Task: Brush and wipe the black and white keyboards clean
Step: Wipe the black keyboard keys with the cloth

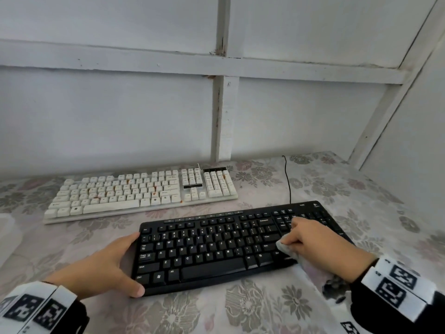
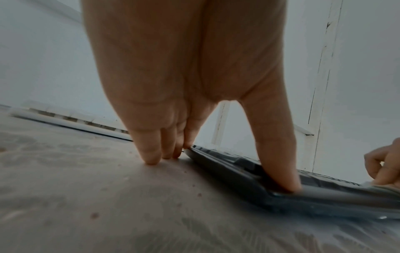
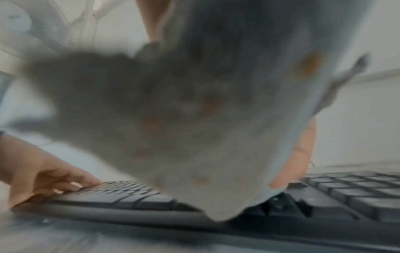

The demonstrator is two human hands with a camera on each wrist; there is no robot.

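The black keyboard (image 1: 216,244) lies near me on the table, angled slightly. My left hand (image 1: 131,262) braces its left end with straight fingers on the far corner and the thumb (image 2: 285,179) pressing the near corner. My right hand (image 1: 296,239) grips a crumpled grey-white cloth (image 1: 285,248) and presses it on the keys near the right end of the main block. In the right wrist view the stained cloth (image 3: 194,119) fills most of the picture above the black keyboard (image 3: 346,193). The white keyboard (image 1: 134,191) lies behind, with orange stains between keys.
A floral tablecloth (image 1: 265,309) covers the table, with small crumbs (image 2: 199,194) left of the black keyboard. A black cable (image 1: 287,179) runs from the black keyboard toward the white panelled wall (image 1: 120,116). A pale object (image 1: 7,227) sits at the left edge.
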